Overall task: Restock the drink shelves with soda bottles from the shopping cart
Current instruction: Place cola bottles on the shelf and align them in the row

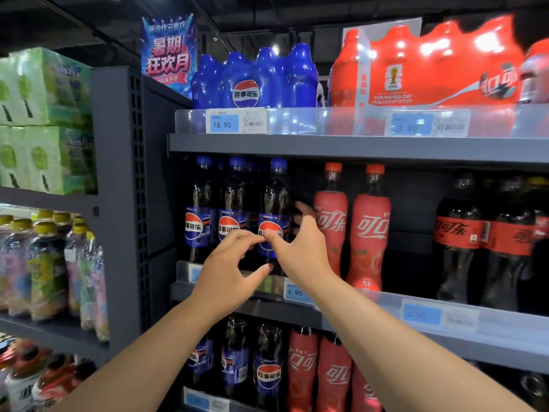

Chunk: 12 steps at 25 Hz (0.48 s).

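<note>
At the shelf (490, 334), left hand (228, 263) and right hand (298, 248) clasp one bottle (274, 200).

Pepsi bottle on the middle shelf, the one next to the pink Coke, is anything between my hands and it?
Nothing visible. Both hands are on the Pepsi bottle: the left hand cups its front, and the right hand has its fingers in the gap beside the pink Coca-Cola bottle.
</note>
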Tool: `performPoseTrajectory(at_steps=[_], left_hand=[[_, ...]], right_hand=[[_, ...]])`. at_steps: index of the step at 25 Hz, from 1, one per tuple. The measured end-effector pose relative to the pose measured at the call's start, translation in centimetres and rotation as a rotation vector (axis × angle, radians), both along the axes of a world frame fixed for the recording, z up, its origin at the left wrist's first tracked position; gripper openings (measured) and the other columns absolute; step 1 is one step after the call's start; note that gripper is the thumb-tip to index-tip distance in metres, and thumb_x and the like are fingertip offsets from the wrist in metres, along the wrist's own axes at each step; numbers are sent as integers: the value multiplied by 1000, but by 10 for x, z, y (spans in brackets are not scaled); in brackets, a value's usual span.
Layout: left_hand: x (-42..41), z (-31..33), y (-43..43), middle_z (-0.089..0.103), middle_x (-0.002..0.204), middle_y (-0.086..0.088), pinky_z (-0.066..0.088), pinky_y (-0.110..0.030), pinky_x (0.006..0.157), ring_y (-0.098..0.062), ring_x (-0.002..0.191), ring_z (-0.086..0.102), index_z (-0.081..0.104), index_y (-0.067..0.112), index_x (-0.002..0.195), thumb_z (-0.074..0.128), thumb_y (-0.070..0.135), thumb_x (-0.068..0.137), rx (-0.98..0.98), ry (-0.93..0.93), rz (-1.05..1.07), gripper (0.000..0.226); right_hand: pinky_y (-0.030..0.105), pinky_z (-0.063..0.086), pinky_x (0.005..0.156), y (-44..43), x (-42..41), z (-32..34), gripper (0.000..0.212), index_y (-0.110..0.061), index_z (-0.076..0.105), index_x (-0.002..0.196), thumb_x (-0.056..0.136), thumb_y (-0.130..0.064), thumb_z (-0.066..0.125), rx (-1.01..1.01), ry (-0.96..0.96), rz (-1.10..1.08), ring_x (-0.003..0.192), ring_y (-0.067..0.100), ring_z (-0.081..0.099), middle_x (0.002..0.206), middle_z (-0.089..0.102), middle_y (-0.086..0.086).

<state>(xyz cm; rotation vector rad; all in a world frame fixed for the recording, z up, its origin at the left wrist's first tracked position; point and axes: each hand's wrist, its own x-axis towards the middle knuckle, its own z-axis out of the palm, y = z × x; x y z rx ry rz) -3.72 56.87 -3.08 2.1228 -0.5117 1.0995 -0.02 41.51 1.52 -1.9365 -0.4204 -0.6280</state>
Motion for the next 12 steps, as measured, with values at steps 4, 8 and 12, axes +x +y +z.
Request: performPoseTrajectory(at_steps=[4, 8, 12], left_hand=[[10, -3, 1, 53, 117, 23, 55, -31, 91, -6, 108, 59, 69, 24, 113, 82, 14, 79, -19, -47, 16, 37], [11, -2, 5, 54, 115, 26, 54, -18, 90, -4, 107, 61, 66, 44, 106, 86, 14, 76, -109, -25, -48, 47], [12, 0, 5, 59, 109, 22, 54, -14, 81, -5, 96, 65, 69, 41, 104, 87, 13, 75, -134, 2, -54, 44]], right_hand=[[3, 43, 61, 1, -10, -6, 43, -15, 44, 116, 88, -28, 76, -42, 13, 12, 78, 1, 59, 90, 55, -16], [28, 51, 88, -4, -28, -28, 56, -27, 40, 133, 88, -19, 72, -198, -178, 34, 107, 14, 64, 121, 65, -7], [31, 45, 78, -8, -32, -33, 42, -28, 45, 129, 94, -25, 66, -354, -225, -11, 100, 19, 63, 111, 63, -6]])
